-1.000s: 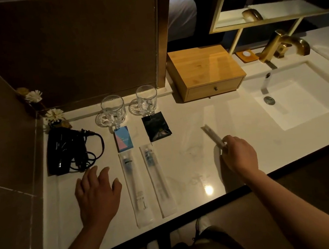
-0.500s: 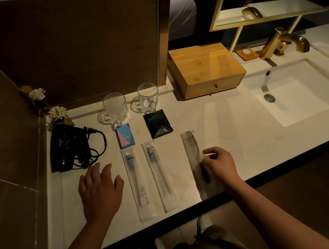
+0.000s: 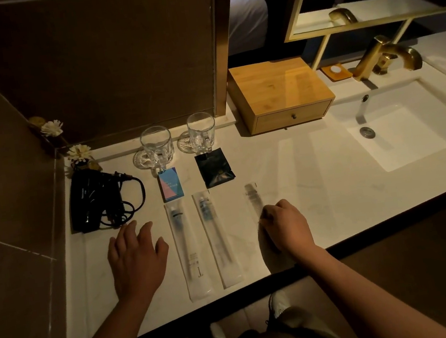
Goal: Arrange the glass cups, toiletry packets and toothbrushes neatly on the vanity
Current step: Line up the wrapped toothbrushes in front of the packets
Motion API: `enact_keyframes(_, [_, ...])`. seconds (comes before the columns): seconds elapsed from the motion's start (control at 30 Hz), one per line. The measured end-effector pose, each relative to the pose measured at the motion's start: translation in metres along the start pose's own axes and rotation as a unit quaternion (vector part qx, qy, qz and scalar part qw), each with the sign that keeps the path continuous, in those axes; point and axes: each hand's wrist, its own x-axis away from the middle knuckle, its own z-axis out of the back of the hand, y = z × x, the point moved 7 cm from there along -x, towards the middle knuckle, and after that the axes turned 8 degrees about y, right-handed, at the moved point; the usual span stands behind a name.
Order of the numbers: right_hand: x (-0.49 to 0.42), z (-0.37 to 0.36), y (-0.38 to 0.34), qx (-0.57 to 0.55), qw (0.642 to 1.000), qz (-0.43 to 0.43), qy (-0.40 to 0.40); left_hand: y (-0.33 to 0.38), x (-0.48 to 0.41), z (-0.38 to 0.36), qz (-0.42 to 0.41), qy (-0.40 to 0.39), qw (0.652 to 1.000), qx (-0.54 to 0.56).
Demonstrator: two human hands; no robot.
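Two glass cups stand on coasters at the back of the white vanity. In front of them lie a blue-pink packet and a black packet. Two wrapped toothbrushes lie side by side, lengthwise toward me. A third clear wrapped item, dark inside, lies flat to their right; my right hand covers its near part, fingers curled on it. My left hand rests flat on the counter left of the toothbrushes, fingers apart, holding nothing.
A black hair dryer with coiled cord lies at the far left by small white flowers. A wooden drawer box stands behind. The sink and gold faucet are at right. The counter's front edge runs just under my wrists.
My right hand brought the third wrapped item from mid-counter, raised on edge, and laid it flat parallel to the two toothbrushes. The left hand has barely moved.
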Motion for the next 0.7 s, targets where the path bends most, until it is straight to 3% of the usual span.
enact_keyframes(0.17, [-0.001,-0.006,-0.020,-0.006,0.999,0.041,-0.017,-0.001,0.000,-0.003,0.002,-0.008,1.000,-0.005])
enact_keyframes(0.7, [-0.008,-0.014,-0.042,-0.038,0.998,0.050,-0.018,-0.001,-0.001,-0.001,0.003,0.001,1.000,0.006])
